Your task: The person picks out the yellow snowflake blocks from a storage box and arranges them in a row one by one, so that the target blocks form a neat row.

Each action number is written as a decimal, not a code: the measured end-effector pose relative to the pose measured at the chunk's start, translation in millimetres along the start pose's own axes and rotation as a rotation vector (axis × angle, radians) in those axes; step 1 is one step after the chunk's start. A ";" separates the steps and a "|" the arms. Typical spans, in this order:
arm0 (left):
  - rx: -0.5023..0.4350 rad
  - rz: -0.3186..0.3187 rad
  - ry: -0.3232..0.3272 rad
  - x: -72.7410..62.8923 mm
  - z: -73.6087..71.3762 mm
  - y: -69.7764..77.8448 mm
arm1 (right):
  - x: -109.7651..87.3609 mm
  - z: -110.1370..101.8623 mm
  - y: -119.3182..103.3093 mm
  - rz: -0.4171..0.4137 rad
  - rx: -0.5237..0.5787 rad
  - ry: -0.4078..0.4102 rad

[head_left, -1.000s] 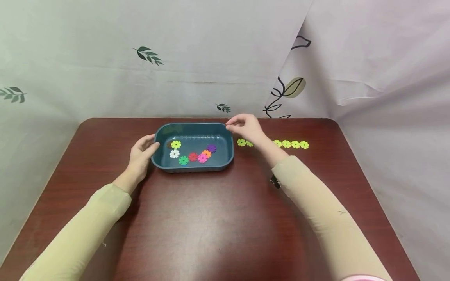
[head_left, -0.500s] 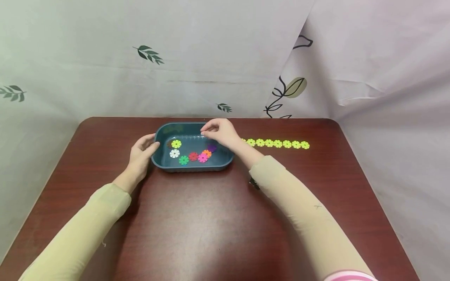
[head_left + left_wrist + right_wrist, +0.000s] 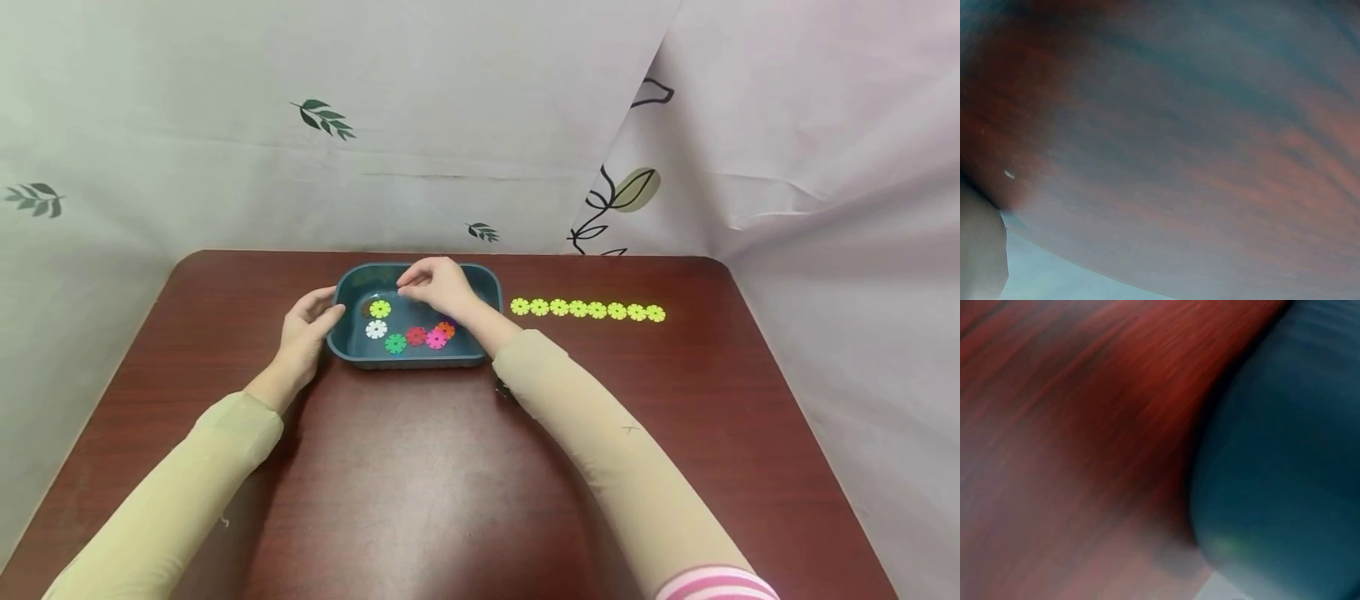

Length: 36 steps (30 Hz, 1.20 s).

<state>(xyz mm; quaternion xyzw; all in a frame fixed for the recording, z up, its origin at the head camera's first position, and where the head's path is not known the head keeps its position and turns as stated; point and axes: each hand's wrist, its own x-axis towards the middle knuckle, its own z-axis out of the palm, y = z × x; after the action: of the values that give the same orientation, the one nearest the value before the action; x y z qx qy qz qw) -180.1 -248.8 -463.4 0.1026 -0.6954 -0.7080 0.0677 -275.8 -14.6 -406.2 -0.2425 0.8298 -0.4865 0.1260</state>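
Observation:
A dark teal plastic tray stands on the table, its wall filling the right of the right wrist view. My left hand holds its left end, thumb at the rim and fingers along the outside. Over the tray's middle hovers my right hand, fingers loosely bent toward the thumb, with nothing visible between them. Inside lie notched flower-shaped discs: yellow overlapping brown, white, green, red, and pink over orange. The right wrist mostly covers a purple one.
To the right of the tray, several yellow flower-shaped discs form a straight row on the reddish-brown table. A pale leaf-patterned cloth hangs behind the table's far edge. The left wrist view is blurred, mostly tabletop.
My right hand has moved left from the tray's right rim to above its middle, uncovering the yellow row and covering the purple disc. The left hand keeps its hold on the tray.

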 end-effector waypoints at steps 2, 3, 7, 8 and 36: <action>-0.006 0.004 -0.001 0.1 0.1 -0.5 | 2.8 5.5 -1.3 0.012 0.003 -0.004; -0.010 0.006 -0.002 0.0 0.3 -0.5 | 4.1 8.4 -1.6 0.016 0.001 -0.007; -0.018 0.016 -0.003 -0.5 0.9 -0.1 | 7.4 19.2 -2.2 0.031 -0.019 -0.020; -0.028 0.018 -0.007 -1.0 0.7 0.2 | 7.9 21.5 -2.2 0.032 -0.026 -0.024; -0.044 0.001 -0.003 -0.1 2.1 0.0 | 14.2 42.4 6.4 -0.090 -0.416 -0.148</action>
<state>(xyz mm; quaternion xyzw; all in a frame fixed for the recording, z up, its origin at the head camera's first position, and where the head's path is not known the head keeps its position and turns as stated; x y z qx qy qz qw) -180.5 -246.8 -463.4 0.0996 -0.6798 -0.7233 0.0691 -270.8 -51.1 -432.3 -0.3351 0.8890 -0.2911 0.1122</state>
